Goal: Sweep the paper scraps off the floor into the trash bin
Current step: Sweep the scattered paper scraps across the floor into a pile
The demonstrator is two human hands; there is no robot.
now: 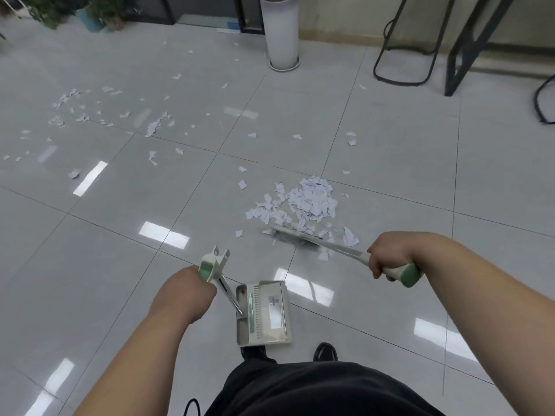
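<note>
A heap of white paper scraps (306,202) lies on the grey tiled floor ahead of me. My right hand (386,255) grips the green-and-white broom handle (402,273); the broom head (295,235) rests on the floor at the near edge of the heap. My left hand (184,291) holds the green-and-white handle of the dustpan (264,313), which sits on the floor near my feet, to the left of and nearer than the heap. More loose scraps (156,126) are strewn across the far left of the floor. No trash bin is in view.
A tall white cylinder vase (280,31) stands at the back centre. Black metal stool and table legs (420,43) stand at the back right. Potted plants (90,13) are at the back left. My black shoes (326,351) are just behind the dustpan.
</note>
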